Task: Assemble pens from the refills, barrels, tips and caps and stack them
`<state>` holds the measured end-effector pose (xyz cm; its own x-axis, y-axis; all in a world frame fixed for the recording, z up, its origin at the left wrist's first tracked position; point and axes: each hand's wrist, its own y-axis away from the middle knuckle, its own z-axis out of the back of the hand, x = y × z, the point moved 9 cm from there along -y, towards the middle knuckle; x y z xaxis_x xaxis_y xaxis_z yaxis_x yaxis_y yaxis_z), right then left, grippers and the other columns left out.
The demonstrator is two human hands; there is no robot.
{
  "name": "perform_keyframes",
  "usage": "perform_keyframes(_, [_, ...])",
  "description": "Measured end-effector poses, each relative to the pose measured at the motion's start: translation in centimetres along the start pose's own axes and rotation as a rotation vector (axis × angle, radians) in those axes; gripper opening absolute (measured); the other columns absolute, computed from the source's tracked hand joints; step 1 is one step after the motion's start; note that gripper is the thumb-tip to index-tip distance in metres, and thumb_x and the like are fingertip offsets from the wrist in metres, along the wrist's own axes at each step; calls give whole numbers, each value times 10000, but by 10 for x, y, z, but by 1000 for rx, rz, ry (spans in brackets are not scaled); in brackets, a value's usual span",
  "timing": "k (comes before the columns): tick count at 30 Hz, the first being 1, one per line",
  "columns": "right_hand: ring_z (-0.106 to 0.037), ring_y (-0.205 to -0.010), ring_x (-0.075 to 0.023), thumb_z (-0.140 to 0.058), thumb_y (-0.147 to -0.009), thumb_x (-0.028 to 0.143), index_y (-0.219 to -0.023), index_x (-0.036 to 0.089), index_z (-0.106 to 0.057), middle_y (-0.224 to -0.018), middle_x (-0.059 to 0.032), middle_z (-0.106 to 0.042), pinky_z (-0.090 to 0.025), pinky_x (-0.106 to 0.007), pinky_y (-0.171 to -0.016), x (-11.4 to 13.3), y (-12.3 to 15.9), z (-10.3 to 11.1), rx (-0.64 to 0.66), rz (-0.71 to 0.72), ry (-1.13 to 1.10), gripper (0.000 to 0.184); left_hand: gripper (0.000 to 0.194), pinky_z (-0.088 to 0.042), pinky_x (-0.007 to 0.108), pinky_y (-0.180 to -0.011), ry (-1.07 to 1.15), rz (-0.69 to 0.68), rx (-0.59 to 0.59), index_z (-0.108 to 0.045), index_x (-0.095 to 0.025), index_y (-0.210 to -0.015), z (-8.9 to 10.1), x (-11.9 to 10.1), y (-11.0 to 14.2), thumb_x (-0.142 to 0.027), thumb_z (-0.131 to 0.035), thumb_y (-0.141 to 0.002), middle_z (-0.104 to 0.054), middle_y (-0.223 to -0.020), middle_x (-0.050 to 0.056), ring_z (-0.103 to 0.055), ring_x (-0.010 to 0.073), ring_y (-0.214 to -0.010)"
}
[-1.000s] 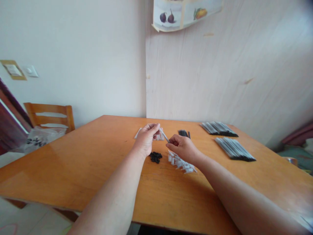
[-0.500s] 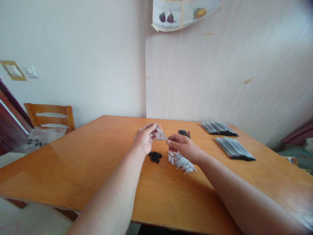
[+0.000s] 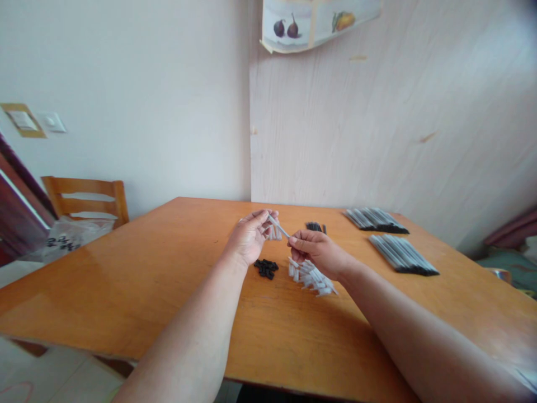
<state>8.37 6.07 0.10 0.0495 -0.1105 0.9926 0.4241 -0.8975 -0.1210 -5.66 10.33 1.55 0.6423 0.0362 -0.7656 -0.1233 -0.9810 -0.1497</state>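
Note:
Over the middle of the table, my left hand [image 3: 250, 235] pinches the upper end of a slim, translucent pen barrel [image 3: 277, 226]. The barrel slants down to the right, where the fingertips of my right hand [image 3: 309, 246] close on its lower end. Beneath my right hand lies a pile of short whitish translucent pieces [image 3: 312, 277], perhaps pen caps. Small black parts [image 3: 266, 268] sit in a heap below my left hand. More pale translucent pieces [image 3: 274, 233] are partly hidden behind my left fingers.
Thin dark sticks [image 3: 314, 226] lie bundled behind my right hand. Two flat stacks of pale tubes with black ends, one far [image 3: 373, 219] and one nearer [image 3: 403, 254], rest at the right of the wooden table [image 3: 126, 291]. A chair [image 3: 86, 197] with a plastic bag [image 3: 78, 235] stands left.
Both hands keep hold of the barrel. My right hand has shifted very slightly to the right, and the rest looks the same.

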Motion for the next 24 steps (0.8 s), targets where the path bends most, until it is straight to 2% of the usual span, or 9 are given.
perform_keyframes(7, [-478,-496,-83,-698,-822,387,-800,146,-627,-577,1,-591,-333,-221,-506,-6,1,-7,131,-77,-254,252,157,-444,255,-750,43,10,75,-686,-172,-832,-9,-3,5,-243,-769,-718,-728,-968,52,-649,159,-952])
perform_keyframes(15, [-488,-484,-82,-701,-821,384,-813,153,-621,-591,1,-609,-339,-219,-498,-14,-2,-4,118,-99,-274,245,202,-443,250,-712,17,22,62,-674,-179,-863,-8,3,3,-285,-771,-721,-724,-967,46,-647,151,-904])
perform_keyframes(19, [-488,-491,-85,-706,-812,412,-784,163,-590,-599,-8,-620,-338,-224,-501,-14,-4,2,68,-73,-267,276,311,-424,262,-705,-106,34,85,-679,-181,-934,-12,10,4,-399,-758,-728,-724,-951,70,-649,162,-867])
perform_keyframes(24, [-485,-506,-86,-712,-797,456,-792,167,-589,-623,-13,-629,-351,-234,-522,-8,-3,2,9,-46,-206,315,336,-399,298,-796,-420,65,171,-702,-188,-963,-20,23,9,-437,-741,-741,-725,-998,77,-639,174,-917])
